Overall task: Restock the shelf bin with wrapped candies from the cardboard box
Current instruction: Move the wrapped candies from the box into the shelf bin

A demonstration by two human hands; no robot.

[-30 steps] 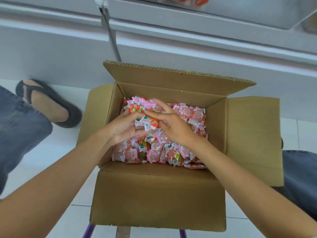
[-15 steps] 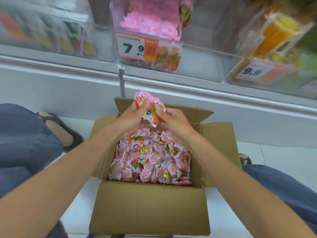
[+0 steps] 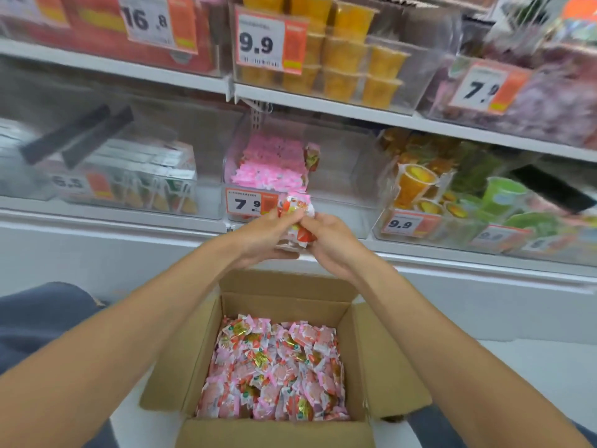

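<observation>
Both hands, left hand [image 3: 261, 234] and right hand [image 3: 329, 244], curl round a bunch of candies [image 3: 295, 210], held above the box [image 3: 384, 360]; the bin [image 3: 339, 176] lies straight ahead, just above.

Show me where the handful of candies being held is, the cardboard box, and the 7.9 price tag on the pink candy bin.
handful of candies [image 3: 295, 204]: head view, on the topmost white and red wrapper.
cardboard box [image 3: 284, 308]: head view, inner back wall.
7.9 price tag [image 3: 246, 204]: head view, printed digits.
</observation>
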